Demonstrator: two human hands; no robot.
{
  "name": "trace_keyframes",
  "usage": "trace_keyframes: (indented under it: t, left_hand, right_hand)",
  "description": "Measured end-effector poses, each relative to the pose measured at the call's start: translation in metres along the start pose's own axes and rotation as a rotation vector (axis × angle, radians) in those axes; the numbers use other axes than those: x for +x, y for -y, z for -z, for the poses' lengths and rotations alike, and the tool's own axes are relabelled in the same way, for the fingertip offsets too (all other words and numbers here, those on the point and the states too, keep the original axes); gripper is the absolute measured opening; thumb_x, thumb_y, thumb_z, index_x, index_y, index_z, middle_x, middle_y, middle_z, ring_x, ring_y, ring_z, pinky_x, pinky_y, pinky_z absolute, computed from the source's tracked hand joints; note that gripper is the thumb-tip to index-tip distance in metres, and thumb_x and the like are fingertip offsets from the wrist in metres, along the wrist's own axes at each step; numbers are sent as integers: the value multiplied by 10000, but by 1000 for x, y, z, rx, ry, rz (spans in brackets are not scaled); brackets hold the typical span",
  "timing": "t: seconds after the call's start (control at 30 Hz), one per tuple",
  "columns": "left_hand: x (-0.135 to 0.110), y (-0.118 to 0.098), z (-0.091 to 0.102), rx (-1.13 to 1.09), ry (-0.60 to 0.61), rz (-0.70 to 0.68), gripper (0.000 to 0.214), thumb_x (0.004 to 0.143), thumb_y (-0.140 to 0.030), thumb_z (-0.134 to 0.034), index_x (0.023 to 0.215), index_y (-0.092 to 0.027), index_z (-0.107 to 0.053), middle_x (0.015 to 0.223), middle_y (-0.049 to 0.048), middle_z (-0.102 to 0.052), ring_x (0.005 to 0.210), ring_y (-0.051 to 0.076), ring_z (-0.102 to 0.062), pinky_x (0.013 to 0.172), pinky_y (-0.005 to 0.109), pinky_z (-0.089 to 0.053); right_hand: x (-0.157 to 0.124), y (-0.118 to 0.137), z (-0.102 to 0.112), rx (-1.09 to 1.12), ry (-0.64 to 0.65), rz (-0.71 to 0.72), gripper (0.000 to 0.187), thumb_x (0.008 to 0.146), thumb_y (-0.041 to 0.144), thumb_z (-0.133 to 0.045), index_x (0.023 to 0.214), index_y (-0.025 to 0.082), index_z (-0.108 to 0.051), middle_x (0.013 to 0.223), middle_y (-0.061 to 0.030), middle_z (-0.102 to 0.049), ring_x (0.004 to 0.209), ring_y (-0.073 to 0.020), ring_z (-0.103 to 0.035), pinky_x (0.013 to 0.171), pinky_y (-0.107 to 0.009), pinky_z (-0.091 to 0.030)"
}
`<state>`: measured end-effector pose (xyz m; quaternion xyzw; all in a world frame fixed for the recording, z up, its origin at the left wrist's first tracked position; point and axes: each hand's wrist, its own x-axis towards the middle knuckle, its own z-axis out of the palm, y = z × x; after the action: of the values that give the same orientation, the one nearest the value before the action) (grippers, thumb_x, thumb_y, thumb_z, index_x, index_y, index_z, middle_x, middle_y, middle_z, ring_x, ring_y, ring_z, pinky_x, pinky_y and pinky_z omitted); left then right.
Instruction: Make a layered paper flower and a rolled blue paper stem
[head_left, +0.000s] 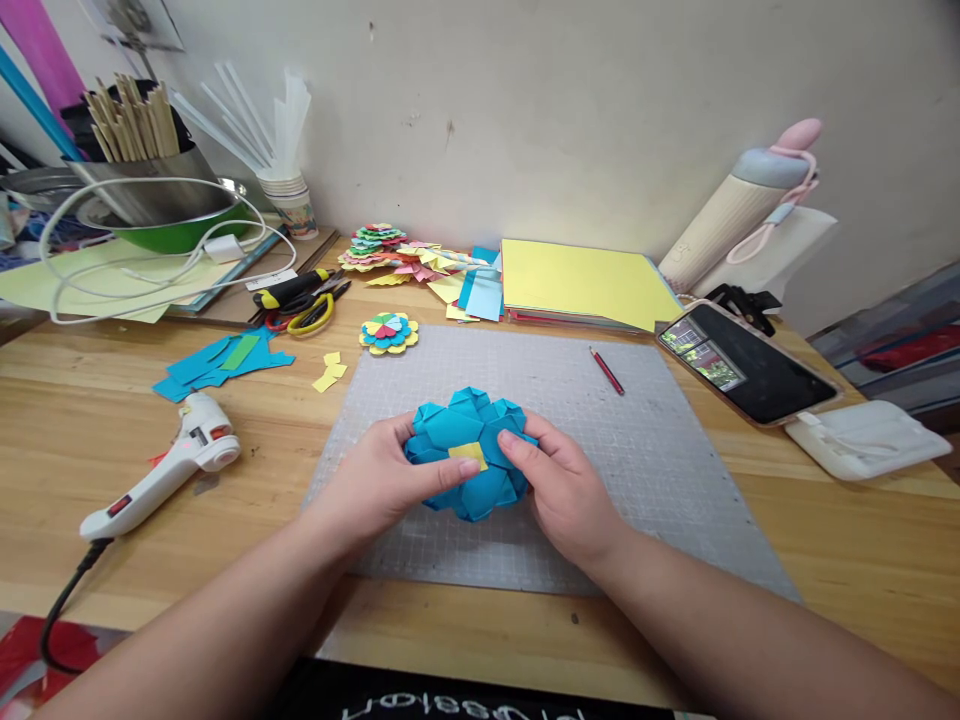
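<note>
A blue folded-paper flower (469, 425) with a small yellow square at its middle sits on the grey cutting mat (645, 450). My left hand (382, 480) grips its left side, thumb pressed onto the paper beside the yellow square. My right hand (562, 485) holds the right side, fingers curled over the petals and thumb on top. Both hands are closed on the flower.
A white glue gun (169, 465) lies at the left with its cord. Blue paper scraps (217, 365), scissors (307, 305), a small multicoloured paper flower (388, 333), a red pencil (606, 370), stacked yellow paper (585, 285), a phone (746, 365) and a white case (866, 438) surround the mat.
</note>
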<state>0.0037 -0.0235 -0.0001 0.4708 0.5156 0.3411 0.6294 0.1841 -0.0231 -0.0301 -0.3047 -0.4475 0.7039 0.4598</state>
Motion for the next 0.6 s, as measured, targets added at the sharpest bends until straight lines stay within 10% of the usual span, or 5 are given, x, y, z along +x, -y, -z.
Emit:
trace_keyframes:
  t: [0.37, 0.6]
  left_hand:
    - [3, 4, 0, -22, -77, -143, 656, 635, -368, -852, 1203, -278, -537, 1137, 7, -655, 985, 182, -623, 785, 283, -549]
    - [2, 3, 0, -152, 83, -56, 852, 622, -307, -864, 1340, -277, -407, 1293, 49, -611, 1124, 230, -599, 929, 347, -507]
  right_hand:
    - [2, 0, -1, 18, -52, 30, 222, 914, 367, -595, 1102, 326, -705, 1013, -10, -722, 902, -199, -662, 767, -327, -537]
    - [0, 1, -1, -34, -25, 128, 246, 946, 341, -551, 1154, 354, -682, 1123, -7, -700, 1023, -203, -636, 859, -350, -519]
